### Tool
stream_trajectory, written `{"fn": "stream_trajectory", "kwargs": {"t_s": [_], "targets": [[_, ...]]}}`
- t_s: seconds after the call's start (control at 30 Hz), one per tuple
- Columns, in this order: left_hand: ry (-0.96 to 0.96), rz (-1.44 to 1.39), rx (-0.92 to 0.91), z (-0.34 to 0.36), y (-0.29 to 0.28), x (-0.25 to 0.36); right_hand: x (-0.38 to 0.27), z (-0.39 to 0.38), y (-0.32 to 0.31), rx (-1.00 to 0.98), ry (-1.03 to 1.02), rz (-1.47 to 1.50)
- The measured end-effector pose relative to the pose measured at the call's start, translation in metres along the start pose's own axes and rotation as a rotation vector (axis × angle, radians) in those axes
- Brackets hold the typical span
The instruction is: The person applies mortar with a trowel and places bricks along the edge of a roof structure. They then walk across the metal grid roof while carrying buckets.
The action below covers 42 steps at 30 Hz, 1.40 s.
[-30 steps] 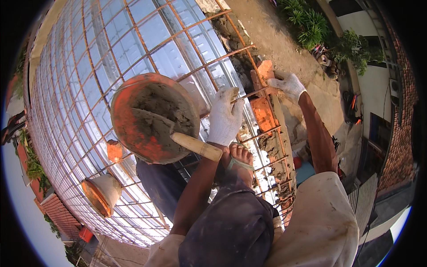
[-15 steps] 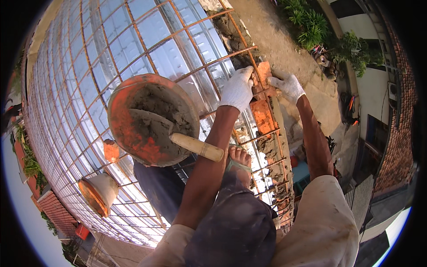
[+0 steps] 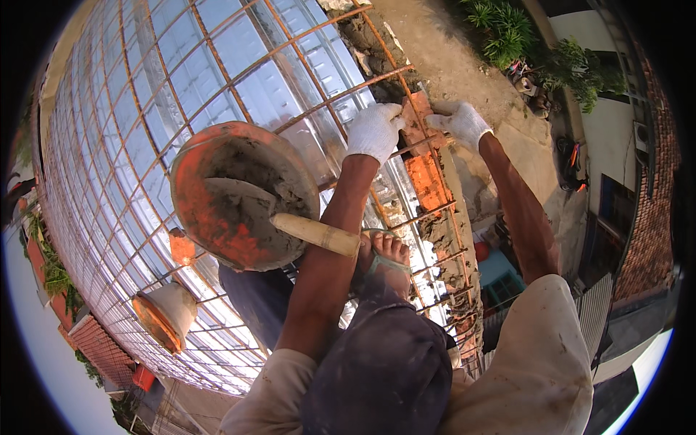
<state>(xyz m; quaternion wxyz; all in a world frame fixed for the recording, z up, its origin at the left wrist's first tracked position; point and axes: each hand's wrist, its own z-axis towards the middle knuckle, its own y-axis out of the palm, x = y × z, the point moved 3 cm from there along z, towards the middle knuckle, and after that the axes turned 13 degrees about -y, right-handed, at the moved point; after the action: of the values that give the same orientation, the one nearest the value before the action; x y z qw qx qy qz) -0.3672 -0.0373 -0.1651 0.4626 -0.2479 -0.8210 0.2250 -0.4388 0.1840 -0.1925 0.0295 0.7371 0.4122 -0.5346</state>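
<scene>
My left hand [image 3: 374, 133], in a white knit glove, has its fingers curled at the left side of an orange brick [image 3: 415, 114] under the rusty rebar grid. My right hand [image 3: 458, 125], gloved alike, pinches at that brick from the right, close to a bar. Just below, a second brick [image 3: 423, 181] lies along the mortar-covered edge [image 3: 444, 235]. Beside my left forearm, a round orange tub [image 3: 206, 235] of grey mortar holds a trowel, its wooden handle [image 3: 312, 233] sticking out over the rim. My sandaled foot stands on the grid between my arms.
Rebar crosses shiny metal decking [image 3: 123, 145] on the left, carrying a brick piece [image 3: 181, 246] and a tilted bucket [image 3: 164, 317]. Past the wall edge on the right is a drop to a paved yard [image 3: 522, 159] with plants [image 3: 507, 36] and a building with tiled roof [image 3: 645, 261].
My left hand has moved up from the bar by my foot to the upper brick opposite my right hand. My right hand has shifted slightly upward and left in the picture.
</scene>
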Motion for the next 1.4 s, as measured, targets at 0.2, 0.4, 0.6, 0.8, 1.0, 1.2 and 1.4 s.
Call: {"fn": "stream_trajectory", "kwargs": {"t_s": [0.2,0.4,0.6,0.8,1.0,1.2,1.4], "targets": [[0.007,0.045,0.080,0.002,0.001,-0.008,-0.010,0.000,0.013,0.040,0.033,0.034],[0.024,0.059,0.098,-0.005,0.001,-0.010,-0.018,0.003,0.010,-0.050,0.051,-0.058],[0.050,0.052,0.142,-0.012,0.001,-0.005,-0.005,0.013,0.009,-0.086,0.003,-0.089],[0.037,0.094,0.086,-0.014,-0.003,-0.005,-0.011,0.021,0.010,-0.145,0.035,-0.172],[0.016,0.047,0.122,-0.019,-0.005,0.003,-0.017,0.023,0.009,-0.179,0.033,-0.225],[-0.035,0.106,0.081,-0.016,-0.002,0.001,-0.013,0.016,0.010,-0.088,0.037,-0.303],[-0.015,0.080,0.106,-0.014,-0.002,0.001,-0.013,0.017,0.010,-0.096,0.063,-0.246]]}}
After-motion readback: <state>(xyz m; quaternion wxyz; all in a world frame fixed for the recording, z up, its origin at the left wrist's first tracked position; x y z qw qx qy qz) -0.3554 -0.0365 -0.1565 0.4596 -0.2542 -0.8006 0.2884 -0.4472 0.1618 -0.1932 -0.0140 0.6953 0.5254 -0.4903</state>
